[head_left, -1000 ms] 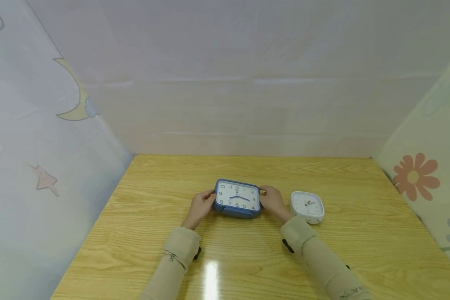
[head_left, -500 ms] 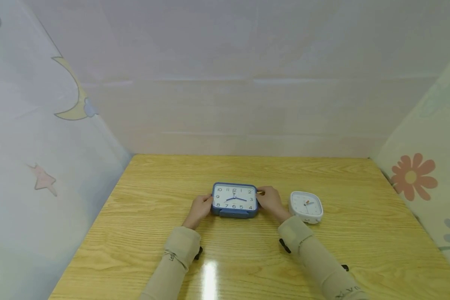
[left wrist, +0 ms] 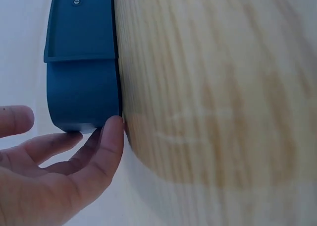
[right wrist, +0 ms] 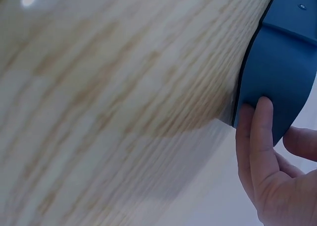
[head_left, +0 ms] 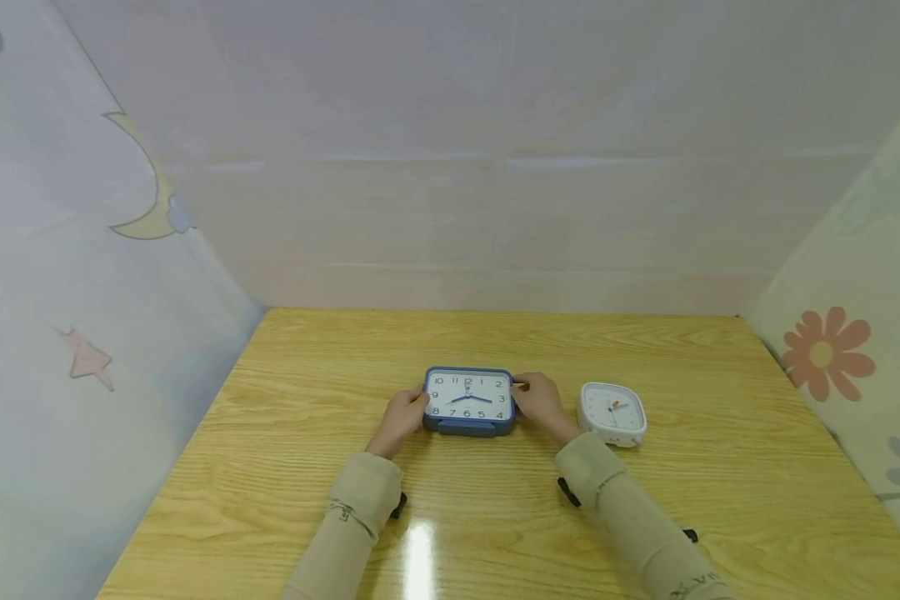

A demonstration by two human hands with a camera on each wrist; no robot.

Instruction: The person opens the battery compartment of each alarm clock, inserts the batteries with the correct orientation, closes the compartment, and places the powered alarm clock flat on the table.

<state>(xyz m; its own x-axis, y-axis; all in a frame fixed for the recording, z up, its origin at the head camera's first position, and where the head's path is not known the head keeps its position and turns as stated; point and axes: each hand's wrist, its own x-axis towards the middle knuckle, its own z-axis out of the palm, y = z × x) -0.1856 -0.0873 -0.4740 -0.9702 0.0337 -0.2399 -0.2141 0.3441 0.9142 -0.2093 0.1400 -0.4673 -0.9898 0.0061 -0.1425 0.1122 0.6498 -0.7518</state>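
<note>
Blue clock (head_left: 468, 407) crosswise, seemingly face-up

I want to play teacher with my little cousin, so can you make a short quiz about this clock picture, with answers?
1. True or false: in the head view, the white rounded-square clock is to the right of the blue rectangular clock.
2. Which clock is between the left grip and the right grip?
3. Fill in: the yellow shape printed on the left backdrop is a crescent ____.

Key:
1. True
2. The blue rectangular clock
3. Moon
</note>
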